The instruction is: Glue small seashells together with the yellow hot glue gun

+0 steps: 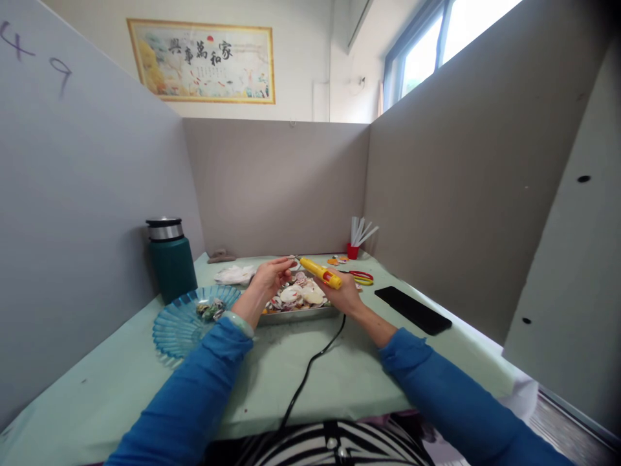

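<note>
My right hand is wrapped round a yellow glue gun, whose tip points left toward my other hand. A black cord runs from below that hand down to the table's front edge. My left hand pinches a small piece at the gun's tip, too small to make out. Both hands are raised over a metal tray heaped with pale seashells. The hands hide part of the tray's sides and back.
A blue fluted glass plate with small shiny bits stands left, before a green bottle. White tissue lies behind. Right are red-and-yellow scissors, a black phone and a red cup of white sticks. Grey partitions enclose the table.
</note>
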The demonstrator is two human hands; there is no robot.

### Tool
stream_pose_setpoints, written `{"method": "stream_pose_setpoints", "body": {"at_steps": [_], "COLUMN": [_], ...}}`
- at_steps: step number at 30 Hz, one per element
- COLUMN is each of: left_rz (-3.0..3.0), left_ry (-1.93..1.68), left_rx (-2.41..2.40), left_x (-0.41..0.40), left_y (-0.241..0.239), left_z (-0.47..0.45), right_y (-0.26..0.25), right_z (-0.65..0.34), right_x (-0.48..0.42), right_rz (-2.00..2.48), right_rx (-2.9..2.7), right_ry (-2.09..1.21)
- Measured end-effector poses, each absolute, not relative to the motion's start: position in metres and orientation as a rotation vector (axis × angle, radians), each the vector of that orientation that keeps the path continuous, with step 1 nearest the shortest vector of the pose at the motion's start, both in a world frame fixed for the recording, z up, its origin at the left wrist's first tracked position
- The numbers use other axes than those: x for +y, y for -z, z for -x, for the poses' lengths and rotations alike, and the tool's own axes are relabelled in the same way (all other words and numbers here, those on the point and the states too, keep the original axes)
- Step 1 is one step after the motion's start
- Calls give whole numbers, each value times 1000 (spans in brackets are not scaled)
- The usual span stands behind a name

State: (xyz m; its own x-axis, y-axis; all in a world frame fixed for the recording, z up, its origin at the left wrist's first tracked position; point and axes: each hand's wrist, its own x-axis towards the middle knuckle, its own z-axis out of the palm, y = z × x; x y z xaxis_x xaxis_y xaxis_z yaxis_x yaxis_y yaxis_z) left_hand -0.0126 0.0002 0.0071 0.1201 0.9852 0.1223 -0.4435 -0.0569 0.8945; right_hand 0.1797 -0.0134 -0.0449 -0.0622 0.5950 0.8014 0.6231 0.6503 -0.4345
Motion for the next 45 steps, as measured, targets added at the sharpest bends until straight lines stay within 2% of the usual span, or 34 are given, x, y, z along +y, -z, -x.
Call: {"method": "stream_pose_setpoints", "body": {"at_steps": [45], "left_rz": [-1085], "left_ry": [-1359], "left_rx": [737], "left_x": [2], "left_y": [-4], "left_z": [9], "right_y": [52], "right_z": [-180], "right_x": [-8], "right_rz": [937], "right_rx": [-1731], "right_ry": [94]}}
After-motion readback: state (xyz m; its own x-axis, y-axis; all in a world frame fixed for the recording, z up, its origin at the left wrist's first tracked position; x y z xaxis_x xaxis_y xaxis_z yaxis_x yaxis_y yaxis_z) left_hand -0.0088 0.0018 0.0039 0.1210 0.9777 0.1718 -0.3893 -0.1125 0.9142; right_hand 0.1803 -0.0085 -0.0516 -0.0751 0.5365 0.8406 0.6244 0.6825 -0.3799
